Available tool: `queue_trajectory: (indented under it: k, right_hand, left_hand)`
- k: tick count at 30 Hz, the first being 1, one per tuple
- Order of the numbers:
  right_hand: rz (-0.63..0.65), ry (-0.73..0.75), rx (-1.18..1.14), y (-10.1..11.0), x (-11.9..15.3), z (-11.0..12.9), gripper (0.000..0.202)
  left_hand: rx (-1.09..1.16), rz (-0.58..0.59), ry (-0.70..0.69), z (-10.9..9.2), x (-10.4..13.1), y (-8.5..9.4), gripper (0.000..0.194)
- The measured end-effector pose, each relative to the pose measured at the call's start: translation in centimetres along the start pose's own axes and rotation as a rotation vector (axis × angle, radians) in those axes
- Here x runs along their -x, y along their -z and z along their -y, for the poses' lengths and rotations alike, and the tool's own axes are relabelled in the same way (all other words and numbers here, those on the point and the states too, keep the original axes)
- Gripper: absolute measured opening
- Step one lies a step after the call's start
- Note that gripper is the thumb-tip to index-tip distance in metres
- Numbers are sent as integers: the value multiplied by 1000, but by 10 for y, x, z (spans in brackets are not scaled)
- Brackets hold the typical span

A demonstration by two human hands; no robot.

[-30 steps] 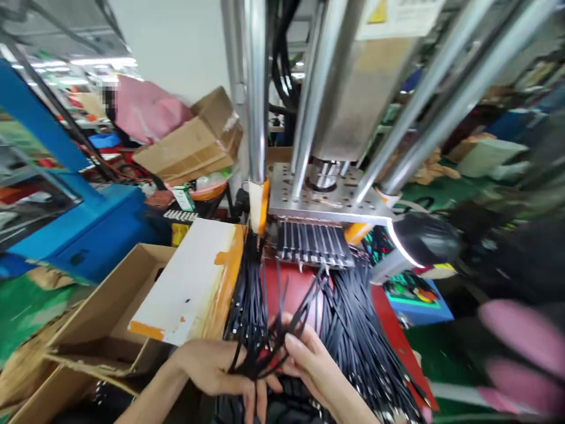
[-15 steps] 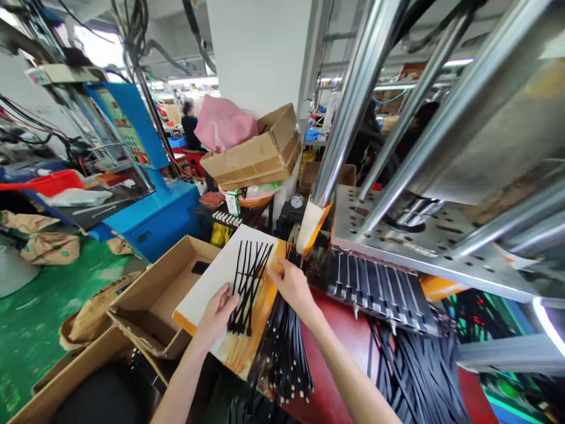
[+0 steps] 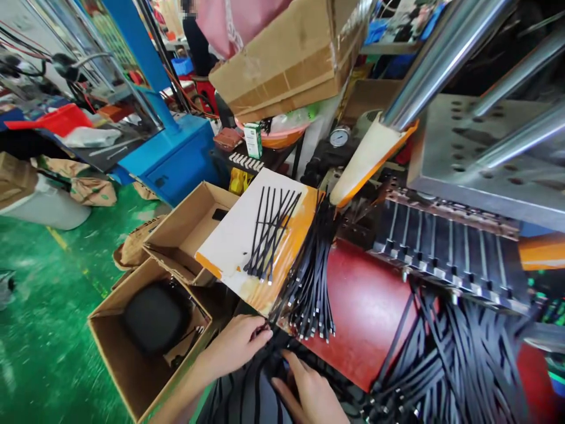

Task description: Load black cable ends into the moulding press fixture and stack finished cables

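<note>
My left hand (image 3: 244, 344) is at the near corner of the board, fingers curled together among dark cables; what they hold is hidden. Lower and to its right, my right hand (image 3: 311, 386) has thumb and forefinger apart over black cables (image 3: 253, 383) lying across my lap. Several black cables (image 3: 271, 229) with small metal tips lie crossed on the white board (image 3: 229, 229), which has orange tape along its edges. Beside it, a thick bundle of black cables (image 3: 315, 282) hangs over the red tabletop (image 3: 362, 300), its metal ends toward me.
On the right stands a press with steel columns (image 3: 450, 65) and a mould (image 3: 450, 247) holding a row of cables. More black cables (image 3: 459, 365) are heaped beneath it. Cardboard boxes (image 3: 145, 377) stand left, one with a black rounded object (image 3: 156, 318) inside. A pressure gauge (image 3: 339, 136) sits behind.
Both hands have left the cables on the board and dropped to the near side, over my lap. The view has tipped downward and closer.
</note>
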State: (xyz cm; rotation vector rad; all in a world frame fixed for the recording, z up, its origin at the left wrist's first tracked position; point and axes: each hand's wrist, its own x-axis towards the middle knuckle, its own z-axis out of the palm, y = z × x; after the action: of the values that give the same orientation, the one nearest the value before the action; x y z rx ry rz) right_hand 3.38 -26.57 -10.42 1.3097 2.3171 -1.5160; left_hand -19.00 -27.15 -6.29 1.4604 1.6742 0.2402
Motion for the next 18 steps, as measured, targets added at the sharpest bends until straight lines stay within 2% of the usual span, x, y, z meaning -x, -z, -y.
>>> queue_trajectory:
  k: [2,6,8,11,15,16,18]
  right_hand:
    - [-21,41,-88,5,-1,7,46]
    - [-155,105,-399,14,7,26,47]
    - [-246,98,-542,11,7,36,52]
    - [-369,99,-686,3,3,49,55]
    - [-569,111,-621,8,12,63,48]
    - [-569,148,-584,13,17,66,47]
    - [-439,257,-495,24,26,67,47]
  left_hand:
    - [135,11,-24,1,-1,-4,33]
    - [391,145,-44,-6,12,5,33]
    - [389,174,-78,-16,22,11,32]
    - [264,196,-135,-33,34,17,30]
    - [188,244,-193,-46,43,23,13]
    - [214,228,-214,-47,42,23,17]
    - [339,131,-219,-47,38,23,33]
